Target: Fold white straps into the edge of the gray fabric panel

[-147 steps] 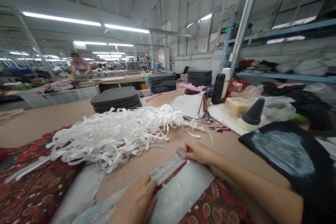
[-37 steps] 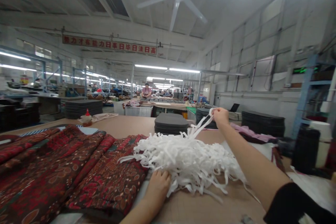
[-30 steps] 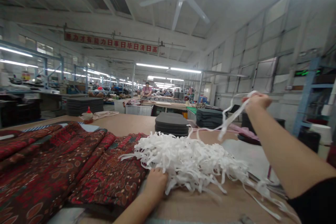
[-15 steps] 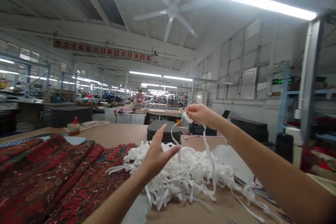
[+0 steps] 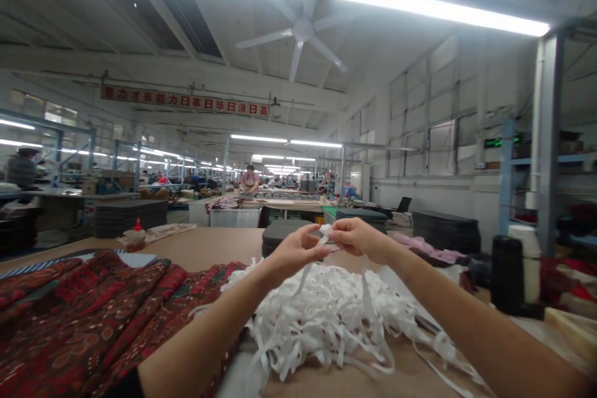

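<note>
A white fabric strap [image 5: 325,233] is held up between my two hands, its loose ends hanging down. My right hand [image 5: 357,237] pinches it between thumb and fingers. My left hand [image 5: 298,250] has come up beside the right, and its thumb and fingers close around the same strap. Below both hands lies a tangled heap of white straps [image 5: 321,317] on the brown tabletop [image 5: 228,237]. The exact grip of the fingertips is partly hidden.
Red patterned fabric [image 5: 93,317] covers the table's left side. Beyond the heap stands a dark stack of pads [image 5: 286,236]. A red-capped bottle [image 5: 134,237] sits at back left, with black and white thread cones [image 5: 507,270] at right. A co-worker [image 5: 250,180] stands farther off.
My left hand has moved up and right from an open pose and closed on the strap. My right hand has lowered slightly, still pinching it. The head view has shifted a little.
</note>
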The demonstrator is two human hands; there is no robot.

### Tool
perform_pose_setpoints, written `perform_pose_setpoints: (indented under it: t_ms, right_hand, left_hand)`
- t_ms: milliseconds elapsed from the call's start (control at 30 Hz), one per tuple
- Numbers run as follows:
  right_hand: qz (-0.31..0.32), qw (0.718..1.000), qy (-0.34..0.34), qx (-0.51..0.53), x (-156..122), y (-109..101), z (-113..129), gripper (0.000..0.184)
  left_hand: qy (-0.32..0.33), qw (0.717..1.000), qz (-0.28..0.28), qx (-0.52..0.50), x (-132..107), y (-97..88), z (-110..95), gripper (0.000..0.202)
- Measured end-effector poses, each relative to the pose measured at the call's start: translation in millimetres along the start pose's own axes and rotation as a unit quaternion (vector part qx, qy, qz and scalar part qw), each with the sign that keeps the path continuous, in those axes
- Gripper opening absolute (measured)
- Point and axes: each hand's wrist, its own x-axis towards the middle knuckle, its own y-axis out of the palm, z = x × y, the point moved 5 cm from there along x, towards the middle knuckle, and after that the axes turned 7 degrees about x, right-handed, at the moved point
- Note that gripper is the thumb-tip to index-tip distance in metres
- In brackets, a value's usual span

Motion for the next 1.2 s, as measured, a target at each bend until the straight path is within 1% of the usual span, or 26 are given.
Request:
perform_pose_setpoints:
  t_ms: [33,67,100,133,167,233,300,333,367,400,433,500,567,633,700,767,833,900,967,1033,1100,1200]
  right_hand:
    - [-0.005,1.000,-0.001,0.008,0,2,0,0.027]
    - [-0.004,1.000,0.002,0.016,-1,2,-1,0.027]
    - [0.001,1.000,0.011,0.022,-3,1,-3,0.029]
    - [0.010,0.999,0.023,0.025,-5,-2,-6,0.032]
    - [0.018,0.999,0.036,0.027,-8,-7,-9,0.034]
    - [0.017,0.998,0.056,0.030,-14,-21,-16,0.034]
    - [-0.018,0.998,0.052,0.040,-17,-39,-21,0.034]
    - [-0.039,0.997,0.046,0.047,-18,-46,-22,0.034]
    - [-0.057,0.996,0.041,0.055,-18,-50,-23,0.034]
    - [-0.072,0.995,0.036,0.062,-17,-52,-24,0.034]
    - [-0.083,0.994,0.032,0.067,-16,-51,-24,0.033]
    - [-0.092,0.993,0.022,0.076,-15,-42,-22,0.031]
    - [-0.090,0.992,0.008,0.083,-15,-29,-19,0.029]
    - [-0.085,0.992,-0.004,0.091,-18,-17,-17,0.027]
    - [-0.083,0.991,-0.008,0.107,-24,-12,-17,0.028]
    - [-0.085,0.988,-0.003,0.133,-30,-12,-20,0.029]
    - [-0.086,0.982,0.008,0.166,-36,-14,-25,0.029]
    - [-0.091,0.975,0.015,0.201,-40,-16,-30,0.030]
    - [-0.110,0.966,0.011,0.233,-41,-19,-36,0.029]
    - [-0.146,0.955,-0.002,0.258,-41,-25,-44,0.025]
    - [-0.196,0.942,-0.017,0.273,-42,-38,-53,0.020]
    - [-0.280,0.918,-0.039,0.280,-49,-69,-68,0.019]
  left_hand:
    - [-0.006,1.000,0.015,0.007,1,10.1,1,0.040]
    - [-0.012,1.000,0.023,0.017,2,16.1,3,0.035]
    - [-0.018,0.999,0.024,0.028,4,17.4,4,0.034]
    - [-0.023,0.999,0.020,0.041,6,13.9,5,0.034]
    - [-0.027,0.998,0.013,0.055,9,6.1,6,0.035]
    - [-0.031,0.996,-0.014,0.085,16,-17.8,8,0.034]
    - [-0.029,0.992,-0.049,0.112,25,-42.5,9,0.028]
    - [-0.025,0.990,-0.063,0.124,30,-51.1,9,0.024]
    - [-0.020,0.988,-0.074,0.134,33,-55.5,8,0.021]
    - [-0.014,0.987,-0.080,0.140,35,-55.4,7,0.021]
    - [-0.009,0.986,-0.081,0.143,36,-50.7,6,0.023]
    - [-0.001,0.988,-0.069,0.140,33,-30.3,3,0.025]
    - [0.001,0.992,-0.040,0.124,28,-2.6,-1,0.026]
    - [0.002,0.995,-0.020,0.098,23,20.4,-5,0.034]
    - [0.005,0.997,-0.030,0.074,23,30.6,-8,0.039]
    - [0.011,0.997,-0.056,0.057,25,28.8,-11,0.039]
    - [0.015,0.996,-0.077,0.044,27,22.1,-12,0.037]
    - [0.019,0.995,-0.091,0.034,26,16.4,-12,0.037]
    - [0.020,0.994,-0.102,0.027,24,13.7,-14,0.036]
    - [0.019,0.993,-0.115,0.023,21,11.9,-15,0.035]
    - [0.010,0.991,-0.135,0.024,20,6.8,-15,0.032]
    - [-0.022,0.984,-0.170,0.047,25,-11.4,-8,0.025]
